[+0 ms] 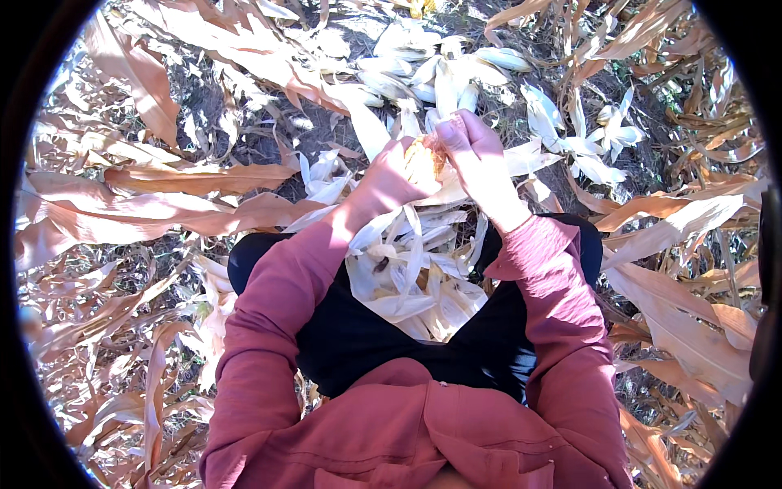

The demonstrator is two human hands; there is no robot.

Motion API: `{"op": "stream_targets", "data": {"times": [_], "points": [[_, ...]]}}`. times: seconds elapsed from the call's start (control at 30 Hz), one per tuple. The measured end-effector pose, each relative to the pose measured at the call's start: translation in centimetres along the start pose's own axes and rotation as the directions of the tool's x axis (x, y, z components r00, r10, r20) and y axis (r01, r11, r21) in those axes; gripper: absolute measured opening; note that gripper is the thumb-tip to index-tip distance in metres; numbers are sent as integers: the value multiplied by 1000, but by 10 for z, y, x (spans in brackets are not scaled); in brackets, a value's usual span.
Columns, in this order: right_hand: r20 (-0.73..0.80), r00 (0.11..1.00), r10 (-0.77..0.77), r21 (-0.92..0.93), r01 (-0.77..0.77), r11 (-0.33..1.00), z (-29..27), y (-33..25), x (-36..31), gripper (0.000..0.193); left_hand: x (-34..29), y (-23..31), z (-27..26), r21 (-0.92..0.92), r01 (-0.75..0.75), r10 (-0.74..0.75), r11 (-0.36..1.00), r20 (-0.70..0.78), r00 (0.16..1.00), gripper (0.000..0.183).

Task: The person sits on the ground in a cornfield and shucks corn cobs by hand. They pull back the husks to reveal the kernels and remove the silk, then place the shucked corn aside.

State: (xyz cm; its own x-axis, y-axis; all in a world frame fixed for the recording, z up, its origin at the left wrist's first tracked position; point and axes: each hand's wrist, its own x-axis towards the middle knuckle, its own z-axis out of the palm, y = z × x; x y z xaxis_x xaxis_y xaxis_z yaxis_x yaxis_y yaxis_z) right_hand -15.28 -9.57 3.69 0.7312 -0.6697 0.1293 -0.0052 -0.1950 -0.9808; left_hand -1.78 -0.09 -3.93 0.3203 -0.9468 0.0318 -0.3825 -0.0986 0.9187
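Between my two hands is an ear of corn [423, 163], its orange-yellow kernels partly bared and pale husk leaves spreading from it. My left hand [389, 178] is wrapped round the ear from the left side. On the other side my right hand [472, 147] is closed, thumb against the fingers, at the ear's upper right, pinching what looks like husk or silk. Exactly what lies under the right fingers is hidden. Pulled-off pale husks [415, 269] lie heaped on the ground between my legs, below the hands.
Just beyond my hands lies a pile of corn ears in pale husks [399, 73]. More loose husks [599, 143] lie at the right. Long dry corn leaves [163, 208] reach in from the left, and others [684, 301] from the right. Dry litter covers much of the soil.
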Motion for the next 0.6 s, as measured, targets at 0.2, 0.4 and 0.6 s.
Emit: {"op": "stream_targets", "data": {"times": [0.2,0.4,0.6], "points": [[-245,963,-115,-186,70,980,-19,-11,-2,33,2,16,-6,-456,64,-106,888,-67,992,51],[-71,965,-251,-693,133,709,-31,30,-3,40,19,-78,-26,652,-309,471,693,-85,878,48],[30,941,-338,-593,289,751,-19,25,-9,41,11,-13,-11,828,-256,593,498,-110,798,20]]}}
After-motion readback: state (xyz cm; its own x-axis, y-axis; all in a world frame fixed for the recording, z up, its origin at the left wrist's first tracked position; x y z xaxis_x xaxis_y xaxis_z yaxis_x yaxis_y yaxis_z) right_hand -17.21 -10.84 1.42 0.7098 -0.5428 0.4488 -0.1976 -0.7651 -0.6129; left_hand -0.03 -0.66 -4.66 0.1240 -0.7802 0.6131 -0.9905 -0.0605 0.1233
